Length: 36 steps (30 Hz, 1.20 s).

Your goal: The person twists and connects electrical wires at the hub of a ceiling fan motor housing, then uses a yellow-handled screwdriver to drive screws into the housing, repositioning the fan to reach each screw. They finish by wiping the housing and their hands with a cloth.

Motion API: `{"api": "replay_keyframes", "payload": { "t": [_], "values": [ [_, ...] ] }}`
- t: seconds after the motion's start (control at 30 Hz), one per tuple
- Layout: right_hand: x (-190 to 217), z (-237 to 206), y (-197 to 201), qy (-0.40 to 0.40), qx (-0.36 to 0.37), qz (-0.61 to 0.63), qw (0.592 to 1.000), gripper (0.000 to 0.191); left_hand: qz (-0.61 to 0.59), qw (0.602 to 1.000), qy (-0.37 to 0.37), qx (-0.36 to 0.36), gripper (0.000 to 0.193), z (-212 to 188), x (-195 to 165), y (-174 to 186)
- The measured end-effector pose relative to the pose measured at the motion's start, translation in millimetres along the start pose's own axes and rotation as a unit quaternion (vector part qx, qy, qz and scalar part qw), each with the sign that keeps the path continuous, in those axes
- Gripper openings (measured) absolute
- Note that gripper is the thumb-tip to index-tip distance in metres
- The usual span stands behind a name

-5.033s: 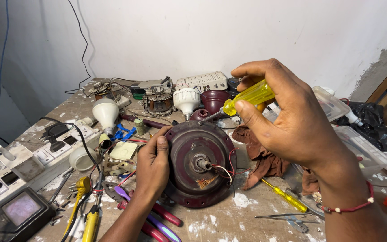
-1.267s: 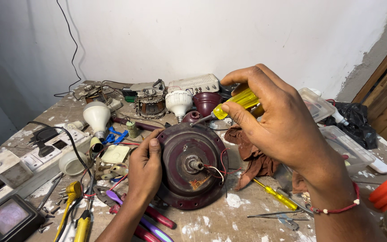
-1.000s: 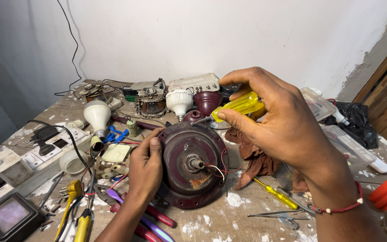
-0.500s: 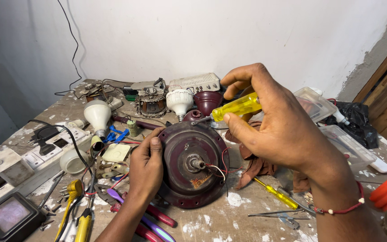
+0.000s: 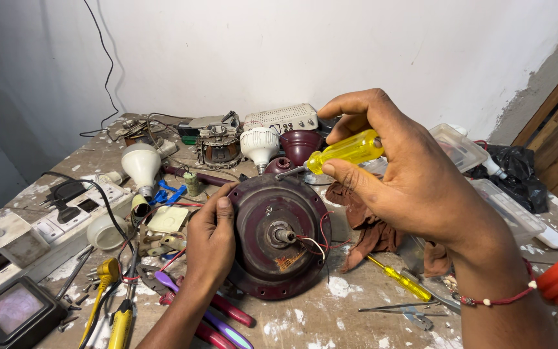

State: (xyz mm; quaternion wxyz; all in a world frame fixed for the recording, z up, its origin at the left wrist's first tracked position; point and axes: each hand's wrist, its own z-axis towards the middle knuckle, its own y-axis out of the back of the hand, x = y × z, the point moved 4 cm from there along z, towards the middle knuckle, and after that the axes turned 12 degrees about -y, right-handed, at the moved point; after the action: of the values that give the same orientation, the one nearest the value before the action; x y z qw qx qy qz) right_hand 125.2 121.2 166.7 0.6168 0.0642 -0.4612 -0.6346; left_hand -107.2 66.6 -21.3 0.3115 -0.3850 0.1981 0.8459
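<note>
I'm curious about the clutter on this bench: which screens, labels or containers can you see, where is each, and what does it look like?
Small meter screen: bottom left corner, greyish rectangle in a dark case.
Worn label: on the maroon round motor housing by the left hand, orange, partly scraped off.
Clear plastic boxes: right of the right hand, rectangular, lidded.
Black plastic bag: far right, crumpled.

My left hand (image 5: 209, 242) low, fingers curled, palm pressing sideways. My right hand (image 5: 403, 174) raised, thumb and fingers pinched closed, wrist bent.
</note>
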Motion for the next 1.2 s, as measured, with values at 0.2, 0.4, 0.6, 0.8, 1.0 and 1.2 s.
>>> {"api": "replay_keyframes", "payload": {
  "t": [0.2,0.4,0.6,0.8,1.0,1.2],
  "values": [
    [-0.5,-0.1,1.6,0.019,0.006,0.004,1.000,0.044,-0.006,1.000,-0.002,0.000,0.042,-0.2,-2.1,-0.1],
    [-0.6,0.4,-0.1,0.022,-0.009,-0.004,1.000,0.044,-0.015,1.000,0.000,0.000,0.042,-0.5,-1.4,-1.6],
    [1.5,5.1,5.1,0.031,-0.100,-0.209,0.972,0.058,-0.005,1.000,-0.015,-0.002,0.042,-0.6,-0.7,0.3],
    [-14.9,6.9,9.9,-0.185,-0.069,-0.233,0.952,0.050,-0.010,1.000,-0.006,-0.003,0.043,-0.9,0.1,-0.8],
    [-1.3,3.5,9.2,-0.004,-0.091,-0.165,0.982,0.042,-0.006,1.000,-0.013,-0.004,0.043,-0.8,-0.4,-0.2],
    [0.0,1.9,8.6,-0.018,-0.058,-0.139,0.988,0.045,0.006,1.000,-0.006,-0.006,0.043,-1.1,1.6,-0.1]
  ]
}}
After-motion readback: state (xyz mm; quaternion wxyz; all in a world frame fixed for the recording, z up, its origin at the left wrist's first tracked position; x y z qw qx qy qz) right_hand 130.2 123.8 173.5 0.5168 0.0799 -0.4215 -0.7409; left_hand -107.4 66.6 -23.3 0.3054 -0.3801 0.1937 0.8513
